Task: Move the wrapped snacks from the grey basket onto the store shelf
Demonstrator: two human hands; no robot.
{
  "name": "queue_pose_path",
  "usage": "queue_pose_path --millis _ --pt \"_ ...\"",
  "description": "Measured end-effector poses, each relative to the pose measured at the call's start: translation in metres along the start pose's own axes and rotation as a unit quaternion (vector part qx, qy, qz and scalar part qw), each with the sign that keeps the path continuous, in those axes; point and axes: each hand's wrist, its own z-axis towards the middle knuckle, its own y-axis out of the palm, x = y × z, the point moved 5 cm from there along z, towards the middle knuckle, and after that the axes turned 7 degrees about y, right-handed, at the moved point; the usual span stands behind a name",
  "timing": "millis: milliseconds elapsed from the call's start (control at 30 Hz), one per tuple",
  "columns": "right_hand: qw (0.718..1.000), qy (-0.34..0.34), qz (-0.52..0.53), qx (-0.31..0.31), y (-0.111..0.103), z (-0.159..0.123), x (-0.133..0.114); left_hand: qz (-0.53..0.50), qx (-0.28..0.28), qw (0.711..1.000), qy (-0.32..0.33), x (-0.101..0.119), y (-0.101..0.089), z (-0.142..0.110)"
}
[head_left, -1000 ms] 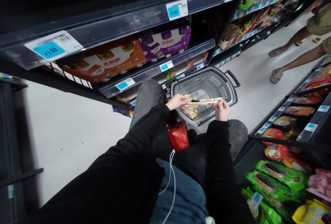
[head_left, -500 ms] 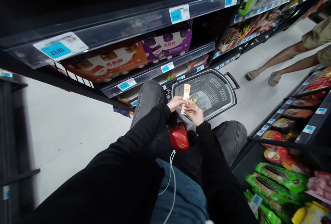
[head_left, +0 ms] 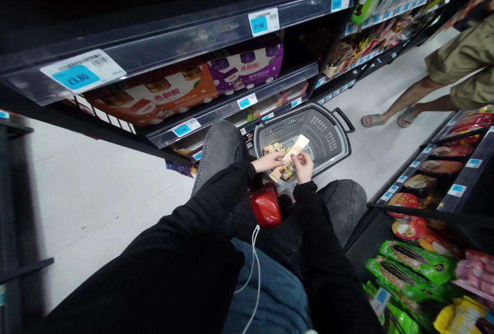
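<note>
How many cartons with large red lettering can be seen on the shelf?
2: an orange carton and, just right of it, a purple carton. Others may be hidden in the dark behind them.

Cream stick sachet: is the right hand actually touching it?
Touching: the head view shows the right hand pinching the cream stick sachet around its middle.

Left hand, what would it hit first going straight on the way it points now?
Beyond the packet in its grip, the left hand would probably meet the right hand first, though depth is unclear.
</note>
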Motion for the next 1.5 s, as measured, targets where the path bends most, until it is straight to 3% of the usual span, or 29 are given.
queue_pose_path --millis 100,333,667,767,1000,1200,1300,1500 --pt "0.994 0.038 0.095 -0.036 -0.001 0.008 0.004 -0.001 -0.023 1.000 0.000 0.000 0.005 -0.001" --pt "0.964 0.081 0.255 0.013 -0.023 0.023 0.010 -0.033 -0.032 0.993 -0.104 -0.014 0.007 -0.005" --pt "0.955 0.079 0.270 0.098 -0.058 0.042 0.019 -0.024 -0.070 0.986 -0.147 -0.017 0.005 -0.007" --pt "0.960 0.076 0.246 0.112 -0.062 0.042 0.017 -0.030 -0.018 0.989 -0.143 -0.020 -0.002 -0.005" --pt "0.973 0.039 0.202 0.105 -0.068 0.042 0.011 -0.103 0.208 0.970 -0.067 -0.010 -0.028 -0.005" --pt "0.981 0.040 0.179 0.060 -0.065 0.046 0.018 -0.027 0.264 0.963 0.052 0.019 -0.036 -0.015" --pt "0.981 0.046 0.184 0.048 -0.062 0.047 0.020 0.080 0.241 0.960 0.120 0.043 -0.031 -0.030" --pt "0.985 0.031 0.166 0.040 -0.052 0.047 0.022 0.172 0.047 0.974 0.137 0.077 0.010 -0.056"
